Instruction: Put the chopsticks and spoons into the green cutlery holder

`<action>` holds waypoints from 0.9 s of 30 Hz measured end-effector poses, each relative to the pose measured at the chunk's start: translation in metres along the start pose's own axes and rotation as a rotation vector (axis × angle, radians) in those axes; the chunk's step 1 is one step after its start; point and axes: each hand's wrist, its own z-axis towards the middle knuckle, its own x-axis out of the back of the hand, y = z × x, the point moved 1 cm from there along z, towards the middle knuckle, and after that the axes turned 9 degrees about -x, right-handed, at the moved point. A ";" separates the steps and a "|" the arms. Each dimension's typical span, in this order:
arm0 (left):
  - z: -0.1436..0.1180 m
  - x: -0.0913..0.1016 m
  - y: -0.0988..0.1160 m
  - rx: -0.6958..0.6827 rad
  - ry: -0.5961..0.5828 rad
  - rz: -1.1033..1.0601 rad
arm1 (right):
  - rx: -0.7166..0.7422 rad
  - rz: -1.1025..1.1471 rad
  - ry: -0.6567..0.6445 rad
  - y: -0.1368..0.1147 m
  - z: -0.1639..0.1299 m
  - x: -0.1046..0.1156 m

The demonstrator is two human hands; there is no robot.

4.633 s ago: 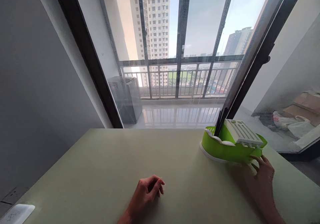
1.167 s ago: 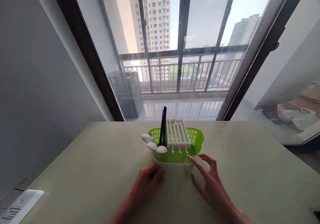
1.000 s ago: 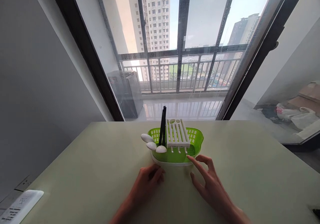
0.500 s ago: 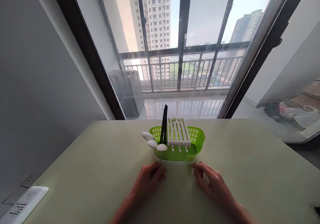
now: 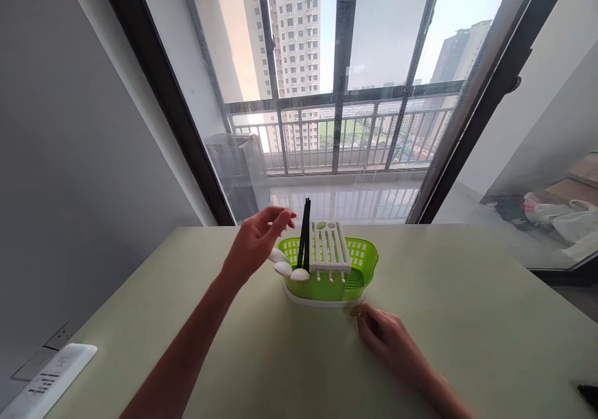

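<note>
Hovering left hand (image 5: 256, 235): up in the air near the middle of the frame, with its fingertips just left of the black chopsticks (image 5: 303, 238). Its grip is let go, thumb and fingers softly bent.
Black chopsticks: standing in the left part of the green basket (image 5: 327, 290), tilted a little.
Left arm: slants up from the bottom left of the frame.
Right hand (image 5: 380, 332): low over the desk (image 5: 448, 294), right of the middle of the frame. Its fingers are loosely curled and its grip is let go. The tips are by the front of the white base (image 5: 322, 303); I can't tell if they touch.
Basket count: one, sitting upright on one white base, mid-frame.
Spoon count: three white spoons (image 5: 299, 274), round ends poking out over the front left side.
Rack count: one white rack (image 5: 329, 268) in the basket, with two round holes and three little hooks.
Chopstick count: a small bunch, too close together to count.
White box (image 5: 60, 375): one, lower left of the frame.
</note>
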 end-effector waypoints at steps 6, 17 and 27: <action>0.054 -0.022 -0.058 0.181 -0.064 0.057 | -0.030 0.058 -0.034 0.004 0.001 -0.002; 0.076 -0.048 -0.081 0.177 -0.217 0.019 | -0.002 0.079 -0.009 0.001 0.005 -0.002; 0.063 -0.045 -0.080 0.116 -0.083 0.038 | -0.008 0.073 -0.024 0.001 0.005 0.000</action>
